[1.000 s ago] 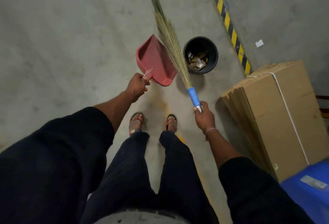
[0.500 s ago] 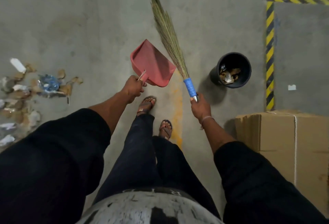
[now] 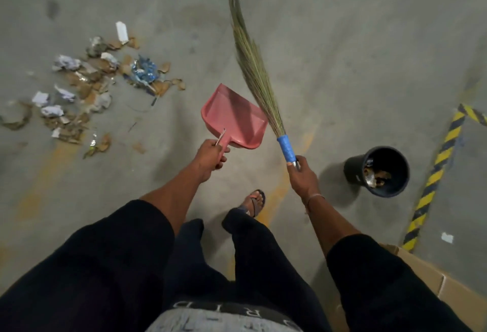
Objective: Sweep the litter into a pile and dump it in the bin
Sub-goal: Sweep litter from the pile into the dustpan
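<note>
Nearest the camera, at six o'clock, dark trouser legs and one sandalled foot (image 3: 255,202) stand on the grey concrete floor (image 3: 355,68). Just beyond, the left hand (image 3: 210,156) is clenched round the handle of a red plastic dustpan (image 3: 233,118), whose smooth, shallow, flared tray looks empty and is carried clear of the floor. Beside it, toward one o'clock, the right hand (image 3: 301,173) grips the blue-wrapped handle of a grass broom (image 3: 253,68), its long dry fibres tapering to a wispy tip pointing to twelve.

At three o'clock sits the round black bin (image 3: 379,172), upright, with some scraps already inside; yellow-and-black hazard tape (image 3: 434,173) runs past it, and a cardboard box corner (image 3: 434,287) shows at five o'clock.

Farther off, at ten o'clock, the litter (image 3: 87,89) lies loosely spread: crumpled white paper, torn brown cardboard flakes, a bit of blue crinkled foil. It is well apart from both bin and pan.

The risks, as I judge them: the light paper and flakes could scatter under a hard stroke of the soft fibres, and a full shallow pan could spill on the carry across to the bin, since the two are far apart. Thin flakes may also slip under the pan's lip.
</note>
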